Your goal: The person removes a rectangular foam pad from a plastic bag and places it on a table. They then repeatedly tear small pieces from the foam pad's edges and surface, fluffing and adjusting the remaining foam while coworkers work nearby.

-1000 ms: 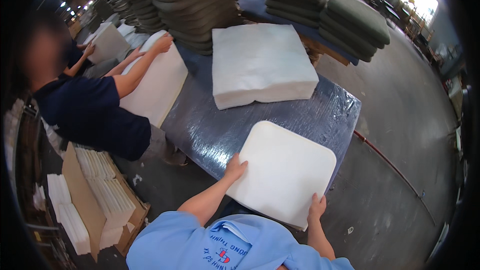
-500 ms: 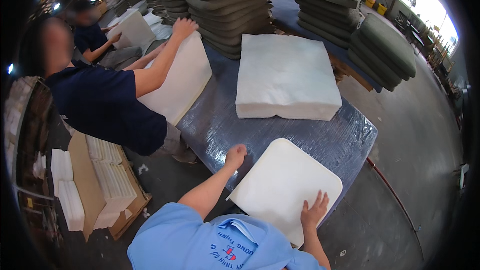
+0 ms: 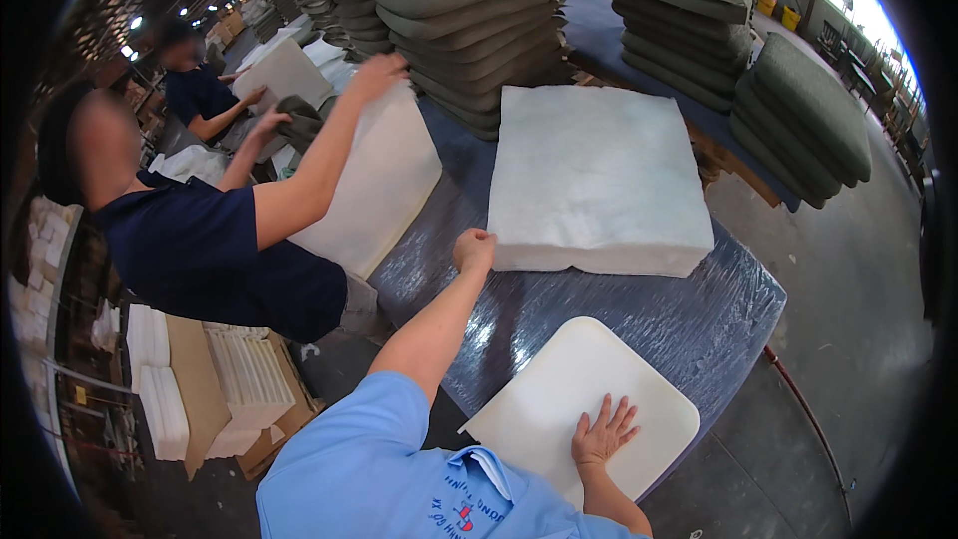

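Note:
My right hand [image 3: 604,433] lies flat on a cream foam seat pad [image 3: 569,389] with rounded far corners, its fingers spread. The pad rests at the near edge of the table, close to my body. Farther off lies a thick, square stack of white fibre padding [image 3: 601,175]. My left hand [image 3: 475,251] is stretched out to the stack's near left corner, with its fingers pinched together at the edge. How much of the padding is between those fingertips is hard to make out.
The table [image 3: 728,299] is wrapped in shiny plastic. Tall piles of grey-green cushions [image 3: 469,20] stand behind the padding, with more cushions [image 3: 798,120] at the right. A co-worker [image 3: 220,230] in dark blue handles a white pad [image 3: 384,180] at my left. Foam pieces [image 3: 244,379] fill a carton below.
My left hand has reached forward to the padding stack's corner. My right hand has slid inward from the pad's right edge. The co-worker now holds a dark cloth-like piece.

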`<control>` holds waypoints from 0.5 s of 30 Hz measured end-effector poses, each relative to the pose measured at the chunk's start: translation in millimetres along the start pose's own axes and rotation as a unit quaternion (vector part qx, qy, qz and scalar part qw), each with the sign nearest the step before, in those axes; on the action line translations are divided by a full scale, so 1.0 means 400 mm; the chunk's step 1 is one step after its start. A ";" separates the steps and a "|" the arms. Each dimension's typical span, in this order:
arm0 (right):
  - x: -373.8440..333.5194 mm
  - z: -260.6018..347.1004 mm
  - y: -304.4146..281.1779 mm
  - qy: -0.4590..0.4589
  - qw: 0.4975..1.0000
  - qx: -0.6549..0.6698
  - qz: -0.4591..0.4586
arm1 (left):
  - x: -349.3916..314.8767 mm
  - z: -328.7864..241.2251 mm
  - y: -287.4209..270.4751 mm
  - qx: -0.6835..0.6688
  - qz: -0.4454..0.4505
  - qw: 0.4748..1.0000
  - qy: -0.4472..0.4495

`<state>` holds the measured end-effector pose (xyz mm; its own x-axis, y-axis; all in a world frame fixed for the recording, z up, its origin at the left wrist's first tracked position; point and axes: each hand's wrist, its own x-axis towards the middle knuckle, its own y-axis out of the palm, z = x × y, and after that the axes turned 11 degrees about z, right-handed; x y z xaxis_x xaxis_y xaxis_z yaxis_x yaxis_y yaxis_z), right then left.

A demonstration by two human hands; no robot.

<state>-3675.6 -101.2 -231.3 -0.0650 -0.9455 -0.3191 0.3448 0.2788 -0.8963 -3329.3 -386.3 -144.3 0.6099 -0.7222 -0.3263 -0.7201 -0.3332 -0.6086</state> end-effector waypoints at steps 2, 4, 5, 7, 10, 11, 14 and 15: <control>0.000 -0.003 0.000 -0.001 1.000 0.003 0.004 | 0.006 -0.006 0.003 0.018 0.001 1.000 -0.021; 0.002 0.000 0.002 -0.009 1.000 0.010 0.004 | 0.016 -0.013 -0.008 0.019 -0.001 0.999 -0.033; 0.002 0.000 0.003 -0.013 1.000 0.014 0.004 | 0.020 -0.016 -0.014 0.011 0.001 0.999 -0.037; 0.005 -0.012 0.004 -0.008 1.000 0.013 -0.002 | 0.014 -0.036 0.011 0.010 -0.034 0.999 -0.026; 0.004 -0.018 0.006 -0.014 1.000 0.014 -0.010 | 0.018 -0.038 0.025 0.008 -0.100 0.995 -0.018; 0.002 -0.006 0.006 -0.025 0.999 0.026 -0.014 | 0.034 -0.042 -0.008 -0.008 -0.082 0.996 -0.032; 0.003 -0.008 0.005 -0.022 0.999 0.028 -0.011 | 0.041 -0.048 -0.011 -0.016 0.007 0.997 -0.077; 0.003 -0.015 0.004 -0.019 0.999 0.027 -0.013 | 0.037 -0.055 -0.001 -0.012 0.040 0.995 -0.090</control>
<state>-3680.8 -100.9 -234.9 -0.0381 -0.9582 -0.2836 0.3943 0.2464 -0.8853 -3327.3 -410.4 -133.1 0.5979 -0.6277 -0.4984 -0.7753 -0.2950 -0.5585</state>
